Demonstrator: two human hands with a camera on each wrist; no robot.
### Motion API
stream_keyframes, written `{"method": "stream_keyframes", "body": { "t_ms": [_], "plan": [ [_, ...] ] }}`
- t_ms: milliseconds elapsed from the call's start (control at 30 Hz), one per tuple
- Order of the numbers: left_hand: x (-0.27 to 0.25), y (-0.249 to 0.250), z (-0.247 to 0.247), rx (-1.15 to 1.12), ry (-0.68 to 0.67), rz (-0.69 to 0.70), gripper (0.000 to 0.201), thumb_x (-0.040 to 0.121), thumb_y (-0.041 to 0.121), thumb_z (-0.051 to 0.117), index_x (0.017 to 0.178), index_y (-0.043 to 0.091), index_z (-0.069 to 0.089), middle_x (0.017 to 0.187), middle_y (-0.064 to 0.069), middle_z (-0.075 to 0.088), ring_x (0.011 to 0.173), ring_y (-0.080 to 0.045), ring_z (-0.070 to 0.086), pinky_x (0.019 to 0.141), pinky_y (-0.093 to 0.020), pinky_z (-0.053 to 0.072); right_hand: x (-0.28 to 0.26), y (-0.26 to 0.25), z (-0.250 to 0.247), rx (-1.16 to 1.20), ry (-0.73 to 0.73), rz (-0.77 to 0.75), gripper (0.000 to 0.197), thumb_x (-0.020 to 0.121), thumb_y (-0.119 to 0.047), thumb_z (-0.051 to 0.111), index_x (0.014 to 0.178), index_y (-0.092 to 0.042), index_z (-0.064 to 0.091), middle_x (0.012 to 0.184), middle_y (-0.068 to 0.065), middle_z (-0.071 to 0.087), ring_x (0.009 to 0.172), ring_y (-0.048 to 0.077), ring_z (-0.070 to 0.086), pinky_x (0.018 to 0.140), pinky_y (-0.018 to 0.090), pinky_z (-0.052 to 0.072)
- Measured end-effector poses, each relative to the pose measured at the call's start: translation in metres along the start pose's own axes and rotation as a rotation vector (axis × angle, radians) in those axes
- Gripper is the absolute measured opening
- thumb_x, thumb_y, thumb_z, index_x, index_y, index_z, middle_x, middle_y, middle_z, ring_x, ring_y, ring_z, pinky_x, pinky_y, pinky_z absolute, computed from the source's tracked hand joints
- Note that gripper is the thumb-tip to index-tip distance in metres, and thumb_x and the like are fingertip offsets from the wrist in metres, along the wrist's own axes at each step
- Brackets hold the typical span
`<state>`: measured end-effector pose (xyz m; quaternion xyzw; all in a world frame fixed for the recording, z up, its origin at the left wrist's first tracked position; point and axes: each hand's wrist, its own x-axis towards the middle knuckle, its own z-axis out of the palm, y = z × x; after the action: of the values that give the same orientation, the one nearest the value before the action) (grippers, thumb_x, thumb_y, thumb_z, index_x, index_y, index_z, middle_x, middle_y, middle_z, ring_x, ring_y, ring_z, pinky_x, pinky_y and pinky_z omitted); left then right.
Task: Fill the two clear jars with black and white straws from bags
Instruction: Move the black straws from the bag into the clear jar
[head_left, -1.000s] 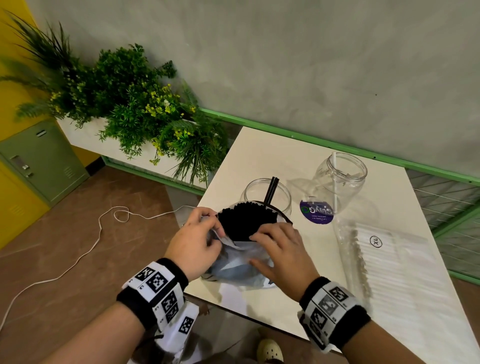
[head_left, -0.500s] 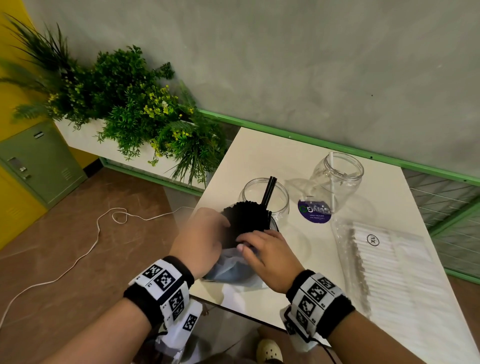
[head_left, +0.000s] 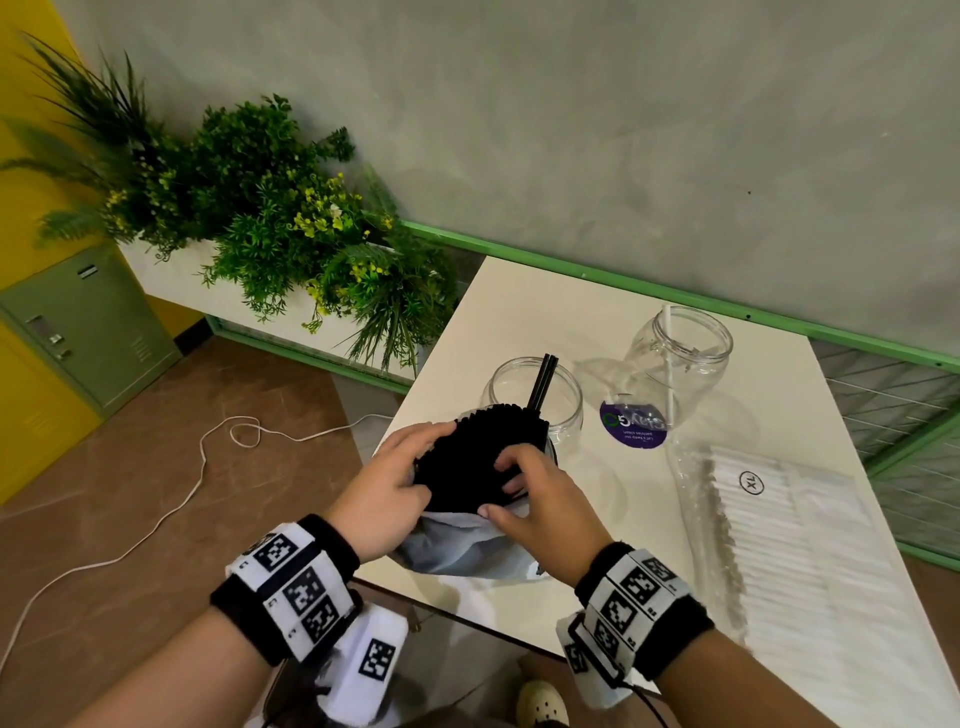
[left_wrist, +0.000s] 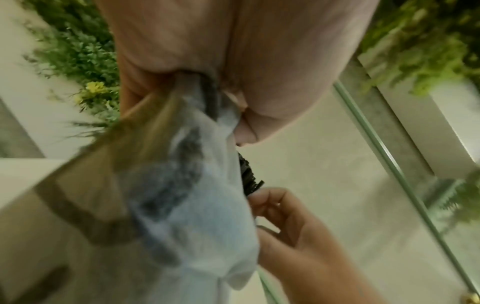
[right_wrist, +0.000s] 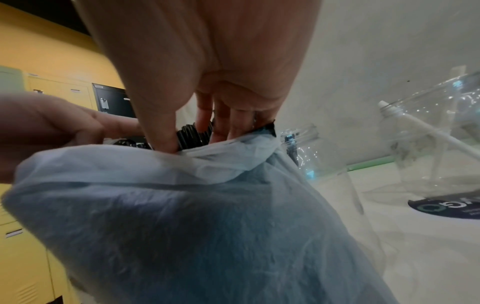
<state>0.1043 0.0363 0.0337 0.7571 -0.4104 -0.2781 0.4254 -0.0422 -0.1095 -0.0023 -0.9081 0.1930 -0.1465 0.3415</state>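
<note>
A bundle of black straws (head_left: 480, 457) sticks up out of a pale plastic bag (head_left: 462, 545) at the table's near left corner. My left hand (head_left: 400, 478) grips the bag's left side (left_wrist: 197, 185), fingers curled round it. My right hand (head_left: 524, 493) pinches into the straw tops (right_wrist: 193, 135), thumb and fingertips dug among them. Behind the bag stands a clear jar (head_left: 535, 395) with two black straws leaning in it. A second clear jar (head_left: 675, 369) farther right holds one white straw (head_left: 670, 364). A flat bag of white straws (head_left: 779, 540) lies at the right.
A purple round sticker (head_left: 631, 426) lies on the white table (head_left: 545, 312) by the second jar. A planter of green plants (head_left: 270, 218) stands left of the table, with a white cable (head_left: 156, 519) on the floor. A grey wall runs behind.
My left hand has slid up round the side of the bag and bundle. My right hand has moved from the bag's front onto the straw tops and now pinches into them.
</note>
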Motion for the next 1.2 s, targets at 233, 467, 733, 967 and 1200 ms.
{"method": "stream_keyframes", "body": {
  "t_ms": [233, 467, 733, 967, 1200],
  "plan": [
    [0.002, -0.004, -0.001, 0.076, -0.027, -0.067, 0.069, 0.083, 0.004, 0.056, 0.138, 0.039, 0.034, 0.133, 0.011, 0.034, 0.119, -0.002, 0.033, 0.096, -0.018, 0.028, 0.002, 0.008, 0.018, -0.077, 0.072, -0.069, 0.051, 0.072, -0.049, 0.057, 0.108, -0.015, 0.066, 0.101, 0.000, 0.063, 0.092, 0.023, 0.060, 0.085, 0.040, 0.049],
    [0.003, -0.005, 0.010, 0.016, -0.041, -0.029, 0.077, 0.077, -0.005, 0.053, 0.137, 0.040, 0.035, 0.143, 0.004, 0.037, 0.132, -0.008, 0.034, 0.107, -0.021, 0.027, 0.009, -0.001, 0.030, -0.255, 0.068, -0.012, 0.070, 0.064, -0.058, 0.042, 0.114, -0.016, 0.065, 0.104, -0.001, 0.068, 0.101, 0.024, 0.056, 0.098, 0.040, 0.031],
    [0.003, -0.009, 0.010, 0.218, 0.095, 0.030, 0.046, 0.083, 0.013, 0.064, 0.123, 0.032, 0.052, 0.130, 0.006, 0.047, 0.117, -0.013, 0.048, 0.093, -0.021, 0.037, 0.003, 0.009, 0.020, -0.168, 0.213, -0.081, 0.037, 0.080, -0.034, 0.049, 0.116, -0.031, 0.039, 0.096, -0.002, 0.065, 0.091, 0.020, 0.061, 0.091, 0.027, 0.029],
    [0.004, -0.006, 0.014, 0.328, 0.100, 0.063, 0.036, 0.086, 0.025, 0.062, 0.118, 0.034, 0.050, 0.128, 0.009, 0.044, 0.108, -0.016, 0.054, 0.087, -0.032, 0.047, 0.002, 0.019, -0.012, -0.388, 0.450, -0.210, 0.061, 0.077, -0.013, 0.052, 0.137, -0.018, 0.038, 0.125, 0.004, 0.047, 0.106, 0.023, 0.049, 0.087, 0.037, 0.043],
    [0.005, -0.001, 0.021, 0.350, 0.115, 0.088, 0.026, 0.088, 0.036, 0.060, 0.112, 0.035, 0.052, 0.122, 0.012, 0.045, 0.101, -0.013, 0.055, 0.083, -0.032, 0.048, 0.010, 0.035, -0.021, -0.325, 0.304, -0.191, 0.056, 0.081, -0.005, 0.033, 0.134, -0.006, 0.051, 0.141, 0.008, 0.049, 0.124, 0.024, 0.046, 0.105, 0.036, 0.039]
  ]
}}
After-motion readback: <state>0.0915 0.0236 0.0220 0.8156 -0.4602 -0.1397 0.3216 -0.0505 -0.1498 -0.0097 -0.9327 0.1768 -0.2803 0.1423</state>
